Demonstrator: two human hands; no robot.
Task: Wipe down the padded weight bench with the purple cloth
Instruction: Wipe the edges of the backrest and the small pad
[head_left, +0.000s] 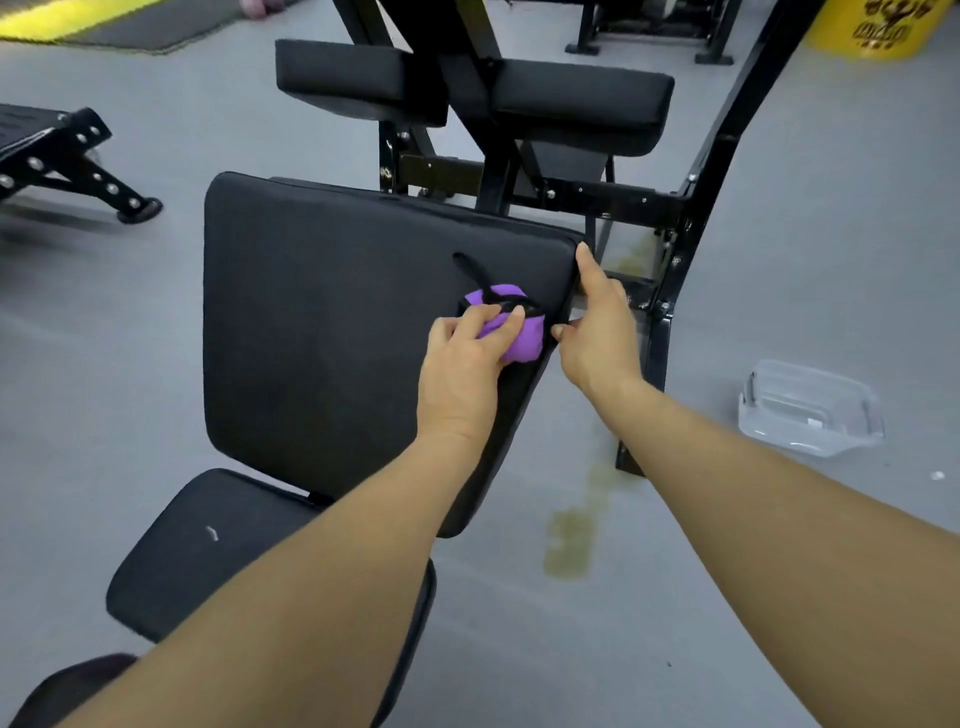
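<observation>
The black padded back pad (322, 322) of the weight bench fills the middle of the view, with its seat pad (208, 561) below. On the pad's right part lies the bunched purple cloth (519, 345), with a black strap (475, 273) running over it. My left hand (462, 374) grips the cloth and presses it onto the pad. My right hand (597, 327) holds the pad's right edge, fingers partly hidden behind it.
Two black arm pads (587, 98) and the black steel frame (691, 208) stand behind the pad. A clear plastic container (810, 410) lies on the grey floor at right, near yellowish stains (569, 545). Another bench's frame (62, 161) is at left, a yellow bucket (878, 26) at top right.
</observation>
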